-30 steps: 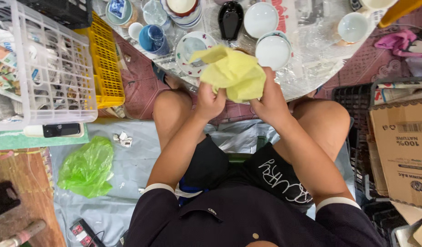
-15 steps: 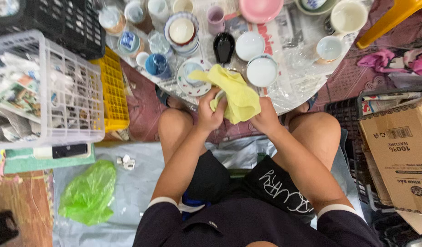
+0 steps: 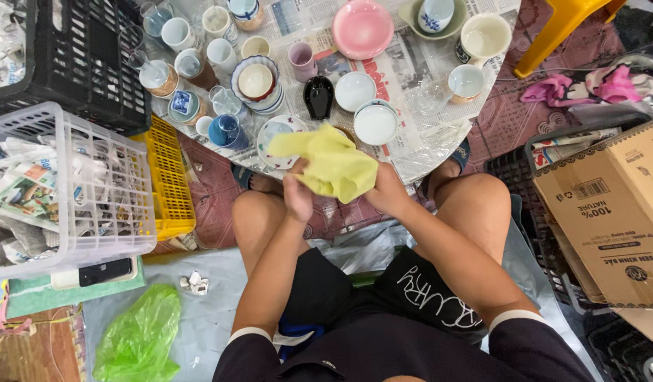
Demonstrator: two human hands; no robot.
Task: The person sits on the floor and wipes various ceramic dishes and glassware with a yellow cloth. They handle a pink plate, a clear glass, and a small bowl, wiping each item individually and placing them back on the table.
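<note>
Two closed fists, left hand [image 3: 298,197] and right hand [image 3: 387,192], around one crumpled, soft yellow cloth [image 3: 332,164].

On newspaper lie a pink bowl [image 3: 362,27], a black dish [image 3: 318,97] and white cups [image 3: 355,90], with a black crate [image 3: 78,64], white basket [image 3: 64,191] and yellow basket [image 3: 169,177] left, a green bag [image 3: 139,339] below, and a cardboard box [image 3: 613,212] right.

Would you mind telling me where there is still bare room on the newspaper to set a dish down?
Bare newspaper shows between the pink bowl and the small white cup, and at the near edge beside the white bowl. The left side, around the blue cup, is crowded. Both hands hold the yellow cloth.
</note>
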